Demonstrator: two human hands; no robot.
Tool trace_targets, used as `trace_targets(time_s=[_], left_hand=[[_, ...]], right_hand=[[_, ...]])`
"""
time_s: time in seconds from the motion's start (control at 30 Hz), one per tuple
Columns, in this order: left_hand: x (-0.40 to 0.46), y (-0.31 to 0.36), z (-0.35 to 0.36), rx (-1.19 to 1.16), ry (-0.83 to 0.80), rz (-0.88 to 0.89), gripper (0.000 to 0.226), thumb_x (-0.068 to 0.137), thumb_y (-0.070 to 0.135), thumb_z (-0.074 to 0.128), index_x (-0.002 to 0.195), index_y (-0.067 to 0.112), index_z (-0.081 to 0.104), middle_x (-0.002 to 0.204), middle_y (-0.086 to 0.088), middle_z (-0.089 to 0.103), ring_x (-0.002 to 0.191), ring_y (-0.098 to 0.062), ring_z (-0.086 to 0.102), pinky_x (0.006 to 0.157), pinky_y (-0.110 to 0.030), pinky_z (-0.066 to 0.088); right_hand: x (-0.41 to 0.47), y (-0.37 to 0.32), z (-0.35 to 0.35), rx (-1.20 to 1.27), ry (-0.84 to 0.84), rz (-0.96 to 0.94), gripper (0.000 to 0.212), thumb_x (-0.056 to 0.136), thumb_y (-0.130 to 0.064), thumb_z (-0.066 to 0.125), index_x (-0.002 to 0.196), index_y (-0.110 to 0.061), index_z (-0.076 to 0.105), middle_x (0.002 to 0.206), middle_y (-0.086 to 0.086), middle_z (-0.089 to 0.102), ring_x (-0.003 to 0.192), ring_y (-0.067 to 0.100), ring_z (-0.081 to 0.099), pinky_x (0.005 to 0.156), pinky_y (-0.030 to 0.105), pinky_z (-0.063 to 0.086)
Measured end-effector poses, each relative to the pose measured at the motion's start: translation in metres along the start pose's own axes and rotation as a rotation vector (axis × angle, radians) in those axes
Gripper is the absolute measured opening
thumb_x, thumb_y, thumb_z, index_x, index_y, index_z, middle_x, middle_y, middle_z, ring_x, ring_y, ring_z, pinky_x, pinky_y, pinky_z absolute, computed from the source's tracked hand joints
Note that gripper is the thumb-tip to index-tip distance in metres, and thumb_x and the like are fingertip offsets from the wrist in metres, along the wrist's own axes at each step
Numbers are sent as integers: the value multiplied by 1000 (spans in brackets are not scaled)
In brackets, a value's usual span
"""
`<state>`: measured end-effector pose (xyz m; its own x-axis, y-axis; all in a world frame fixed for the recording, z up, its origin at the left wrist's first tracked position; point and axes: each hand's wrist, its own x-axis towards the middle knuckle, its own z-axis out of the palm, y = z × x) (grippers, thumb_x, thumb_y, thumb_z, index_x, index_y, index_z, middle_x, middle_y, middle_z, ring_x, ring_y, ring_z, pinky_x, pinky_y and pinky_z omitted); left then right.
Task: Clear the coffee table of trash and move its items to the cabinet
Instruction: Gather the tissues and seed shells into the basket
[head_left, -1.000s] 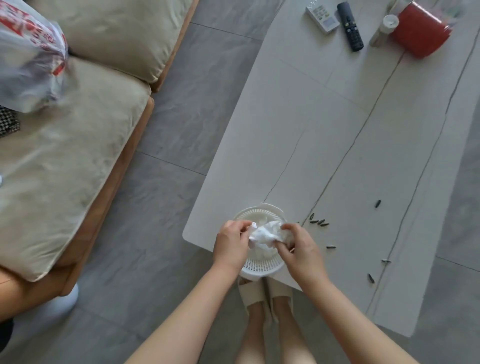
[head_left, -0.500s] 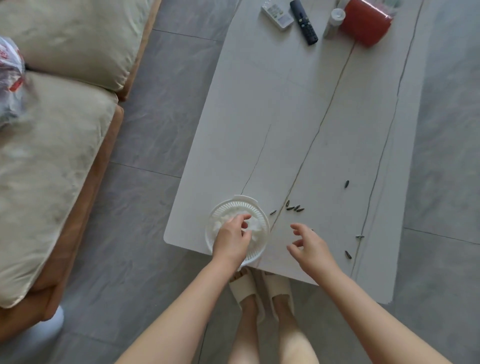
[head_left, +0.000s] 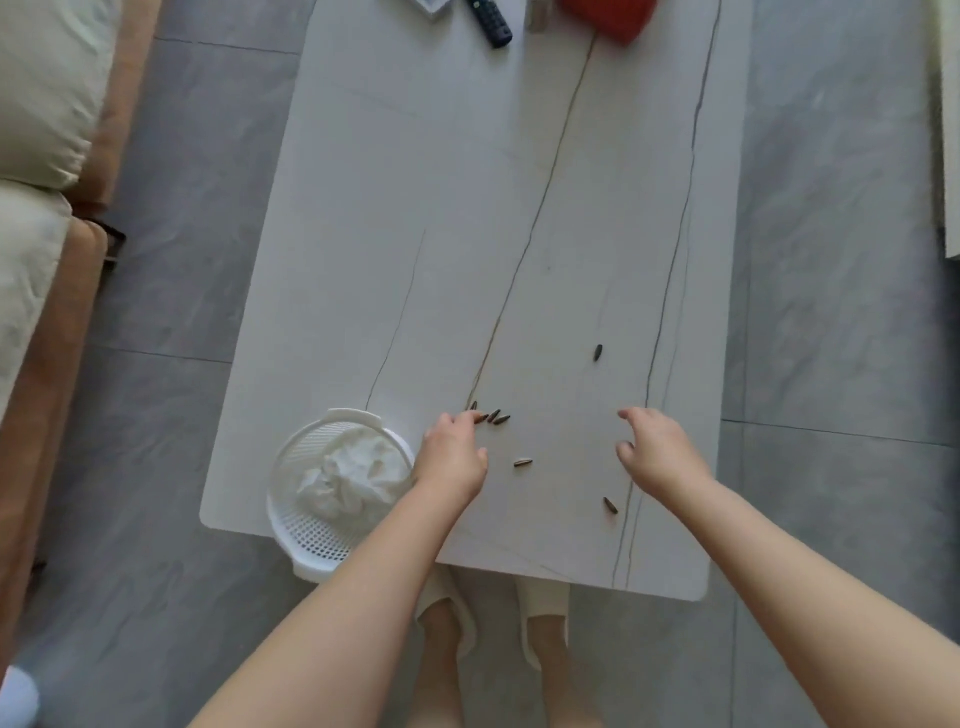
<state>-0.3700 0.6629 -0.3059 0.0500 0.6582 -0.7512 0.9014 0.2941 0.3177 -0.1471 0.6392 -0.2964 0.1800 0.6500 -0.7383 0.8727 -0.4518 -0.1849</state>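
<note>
A white perforated basket (head_left: 311, 530) sits at the near left corner of the white coffee table (head_left: 467, 208), overhanging its front edge, with crumpled white tissue (head_left: 348, 483) inside. Several sunflower seed shells lie scattered on the table: a small cluster (head_left: 493, 417), one pale shell (head_left: 523, 462), one near the front (head_left: 610, 505) and one farther out (head_left: 598, 352). My left hand (head_left: 452, 457) rests on the table with its fingertips touching the cluster. My right hand (head_left: 654, 452) hovers over the table with its fingers spread and nothing in it.
At the table's far end lie a black remote (head_left: 491, 23), a white remote (head_left: 434, 5) and a red container (head_left: 610, 18). A sofa with beige cushions (head_left: 36, 156) stands to the left. Grey tiled floor surrounds the table; my slippered feet (head_left: 493, 623) are by its front edge.
Both hands held the tissue over the basket, then let it go into it. My left hand moved right to the shell cluster and my right hand moved out over the table.
</note>
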Motion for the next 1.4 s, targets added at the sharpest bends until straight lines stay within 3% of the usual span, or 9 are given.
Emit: trace_targets(time_s=[0.1,0.2,0.4,0.63,0.73,0.8,0.9,1.07,1.4], left_hand=[[16,-2,13,29,56,-135,51,92,18,48,141,18,35,141,-13,35,133,-30,30,105,-39,34],[27,-2,29,27,98,-246,62,90,14,47,146,22,22,154,-12,14,142,-30,12,111,-41,28],[46,20,61,-72,74,-259,71,91,4,40,150,13,0,158,-14,-11,146,-32,-8,118,-36,7],[48,53,71,-57,-21,-191,67,95,9,40,149,6,1,157,-19,-11,145,-35,-10,119,-36,3],[51,62,70,-67,-55,-70,64,95,12,41,150,11,8,159,-11,2,147,-27,1,118,-38,14],[58,60,60,-33,25,-30,60,94,12,40,148,13,14,158,-8,10,145,-25,9,116,-39,21],[71,46,42,16,117,-95,63,93,13,42,148,14,12,159,-7,8,146,-26,7,117,-38,18],[71,19,30,34,41,-315,72,93,9,42,149,10,-2,159,-11,-14,146,-34,-9,118,-43,10],[62,-1,47,-14,39,-270,72,93,7,42,149,7,-4,158,-13,-16,146,-32,-11,119,-35,6]], right_hand=[[29,-1,-9,-67,31,-66,46,94,-13,38,140,-10,35,146,10,38,133,31,34,106,41,38],[58,-7,-8,-125,35,-154,50,94,-10,37,143,-11,27,153,7,25,137,30,27,108,41,34],[102,-16,8,-162,28,-213,65,92,-2,31,150,-12,2,160,5,-5,148,20,-2,119,36,13],[80,-28,46,-210,-57,-363,69,90,2,33,150,-12,2,160,6,-2,148,20,1,118,33,12],[81,-38,41,-208,-62,-436,66,90,-3,38,149,-14,11,160,5,9,146,21,12,117,36,16],[96,-45,25,-215,8,-421,63,90,-1,36,148,-14,15,159,4,12,145,21,15,116,36,18],[127,-56,-6,-242,97,-353,65,89,3,31,149,-14,13,160,3,10,146,22,12,116,38,19],[166,-77,-37,-350,93,-322,73,89,5,30,150,-16,-4,160,0,-10,148,19,-4,118,40,13],[170,-90,-26,-434,25,-323,70,89,4,25,149,-10,-8,159,5,-15,147,19,-10,119,37,6]])
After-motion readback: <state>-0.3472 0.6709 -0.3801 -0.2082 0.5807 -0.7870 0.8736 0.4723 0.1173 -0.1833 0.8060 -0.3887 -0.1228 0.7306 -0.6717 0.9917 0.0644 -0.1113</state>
